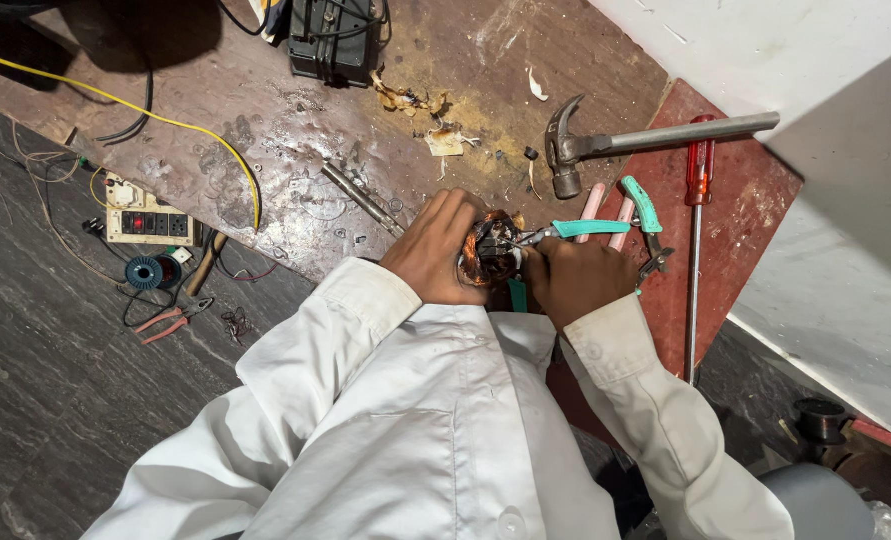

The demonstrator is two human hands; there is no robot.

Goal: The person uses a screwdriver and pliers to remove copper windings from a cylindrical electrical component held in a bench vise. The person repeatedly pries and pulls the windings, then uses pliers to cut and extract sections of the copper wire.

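**Inspector:** Locate the coil.

**Assistant:** The coil, a copper-wound part, sits between the two hands above the board's near edge, just ahead of the person's white shirt. The left hand covers its left side; the right hand presses against its right side.

**Inspector:** State of the left hand?

**Assistant:** Curled around the coil, fingers wrapped over the top, gripping it.

**Inspector:** And the right?

**Assistant:** Closed around teal-handled pliers. One handle juts out to the right above the knuckles; the metal tip points left and meets the coil's windings. Whether the tip grips a wire cannot be told.

**Inspector:** Nearby items?

**Assistant:** Just beyond the right hand lie two pink rods and a second teal-handled tool. A hammer lies past them, head to the left, handle running right. A red-handled screwdriver lies along the red panel, shaft toward the person.

**Inspector:** Farther out?

**Assistant:** A metal rod lies on the board left of the hands, with paper scraps beyond. A black box sits at the far edge. Well to the left: a socket strip, a yellow wire, a blue spool and red-handled pliers on the dark floor.
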